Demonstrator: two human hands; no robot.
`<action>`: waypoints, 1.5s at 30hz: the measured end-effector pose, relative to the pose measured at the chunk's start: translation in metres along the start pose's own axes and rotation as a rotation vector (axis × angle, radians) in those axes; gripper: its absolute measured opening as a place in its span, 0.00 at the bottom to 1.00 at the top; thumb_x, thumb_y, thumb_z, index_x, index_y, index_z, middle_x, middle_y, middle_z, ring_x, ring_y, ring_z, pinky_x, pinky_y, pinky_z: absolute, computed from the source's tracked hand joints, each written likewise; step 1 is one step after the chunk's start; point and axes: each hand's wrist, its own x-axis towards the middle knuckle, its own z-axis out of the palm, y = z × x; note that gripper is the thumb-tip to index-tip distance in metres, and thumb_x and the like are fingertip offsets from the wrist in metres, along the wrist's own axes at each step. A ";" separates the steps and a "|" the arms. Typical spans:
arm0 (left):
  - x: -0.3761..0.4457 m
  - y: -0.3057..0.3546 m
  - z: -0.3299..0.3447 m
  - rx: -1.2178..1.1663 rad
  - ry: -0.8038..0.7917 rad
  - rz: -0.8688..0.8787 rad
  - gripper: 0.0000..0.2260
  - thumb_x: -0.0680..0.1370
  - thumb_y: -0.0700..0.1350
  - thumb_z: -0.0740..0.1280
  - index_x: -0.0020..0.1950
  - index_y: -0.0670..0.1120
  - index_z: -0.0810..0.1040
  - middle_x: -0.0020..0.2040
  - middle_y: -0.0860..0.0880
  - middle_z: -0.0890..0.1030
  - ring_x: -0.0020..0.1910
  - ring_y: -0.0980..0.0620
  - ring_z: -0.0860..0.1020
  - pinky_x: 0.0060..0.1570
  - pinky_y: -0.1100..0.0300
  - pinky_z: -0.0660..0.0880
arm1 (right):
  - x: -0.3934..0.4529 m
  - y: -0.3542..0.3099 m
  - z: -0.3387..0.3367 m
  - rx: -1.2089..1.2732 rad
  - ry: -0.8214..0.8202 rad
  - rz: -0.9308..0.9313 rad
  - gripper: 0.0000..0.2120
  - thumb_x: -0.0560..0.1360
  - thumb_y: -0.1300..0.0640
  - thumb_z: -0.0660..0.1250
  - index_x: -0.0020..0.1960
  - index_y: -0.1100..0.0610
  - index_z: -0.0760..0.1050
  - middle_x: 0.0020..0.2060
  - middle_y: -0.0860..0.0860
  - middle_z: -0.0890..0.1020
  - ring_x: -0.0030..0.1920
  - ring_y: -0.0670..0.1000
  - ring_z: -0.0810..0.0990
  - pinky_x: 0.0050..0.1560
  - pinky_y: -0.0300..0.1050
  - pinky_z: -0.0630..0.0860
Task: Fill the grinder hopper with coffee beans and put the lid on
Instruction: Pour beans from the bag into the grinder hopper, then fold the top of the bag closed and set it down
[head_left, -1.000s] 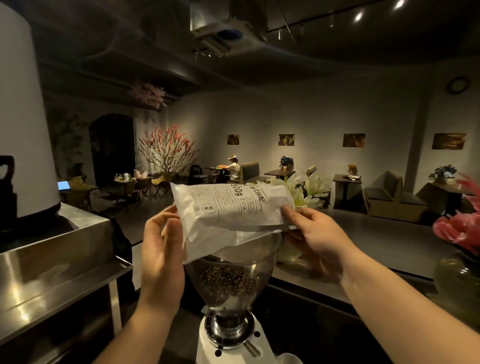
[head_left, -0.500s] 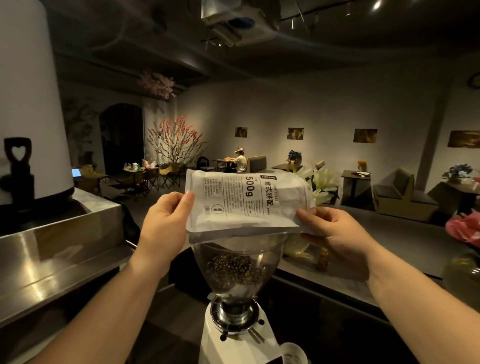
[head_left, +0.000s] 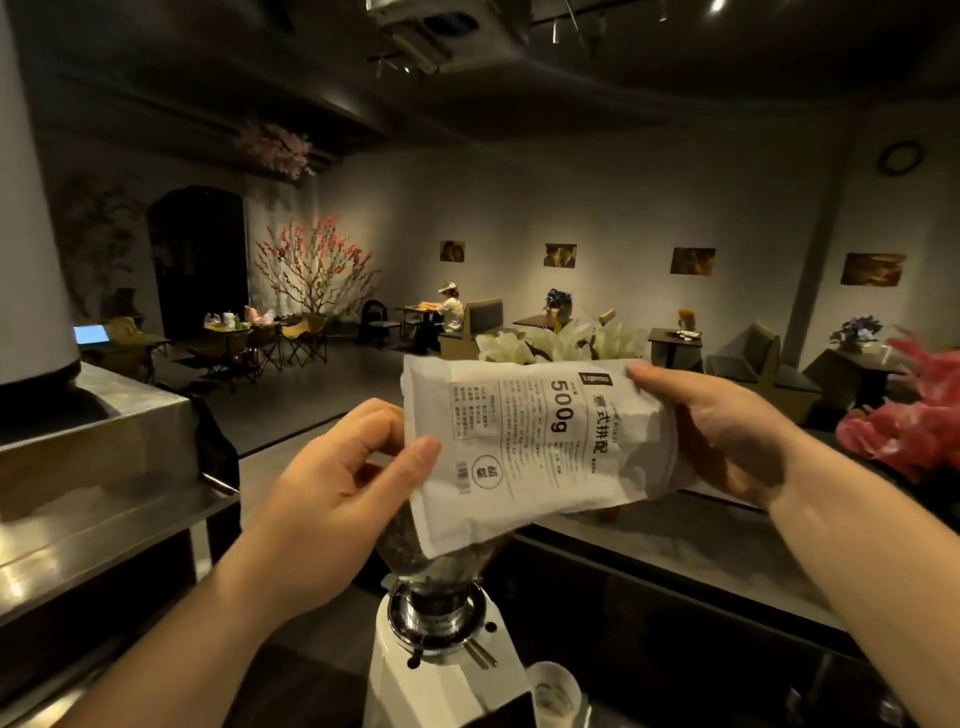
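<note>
While both hands hold the bag over the grinder, entries as follows:
Bag: white coffee bag (head_left: 535, 447), marked 500g, tilted, lower edge down in the hopper mouth.
Left hand (head_left: 332, 499): at 9 o'clock of the bag, thumb and fingers (head_left: 423, 452) pinching its edge.
Right hand (head_left: 727, 436): at 3 o'clock, fingers curled round the bag end.
Hopper (head_left: 410, 551): clear, beans inside, on the white grinder (head_left: 441, 670), 6 o'clock of the bag.
Lid: cannot tell.

A white paper coffee bag (head_left: 540, 447) printed "500g" in black is held tilted over a grinder hopper (head_left: 415, 551), its lower left end dipping toward the hopper's mouth. The clear, funnel-shaped hopper, holding dark coffee beans (head_left: 402, 545), sits lidless atop a white grinder (head_left: 441, 675).
</note>
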 end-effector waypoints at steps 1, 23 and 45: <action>-0.005 0.002 0.006 0.025 -0.061 -0.027 0.14 0.78 0.55 0.68 0.56 0.46 0.83 0.55 0.53 0.85 0.56 0.53 0.86 0.52 0.54 0.85 | -0.005 0.003 -0.007 -0.016 0.024 -0.009 0.21 0.71 0.37 0.75 0.56 0.49 0.90 0.55 0.57 0.91 0.57 0.62 0.89 0.61 0.68 0.84; -0.039 -0.110 0.222 -0.161 -0.204 -0.451 0.24 0.84 0.60 0.64 0.52 0.38 0.76 0.49 0.31 0.79 0.40 0.40 0.79 0.39 0.44 0.75 | -0.090 0.226 -0.126 0.089 0.392 0.393 0.13 0.83 0.51 0.72 0.57 0.61 0.88 0.55 0.61 0.90 0.57 0.62 0.89 0.65 0.62 0.83; -0.003 -0.187 0.343 0.164 -0.657 -0.404 0.09 0.76 0.48 0.78 0.48 0.58 0.81 0.44 0.55 0.86 0.44 0.59 0.84 0.48 0.53 0.82 | -0.068 0.306 -0.109 -0.612 0.125 0.052 0.17 0.70 0.41 0.84 0.48 0.40 0.76 0.51 0.42 0.83 0.52 0.42 0.81 0.53 0.40 0.80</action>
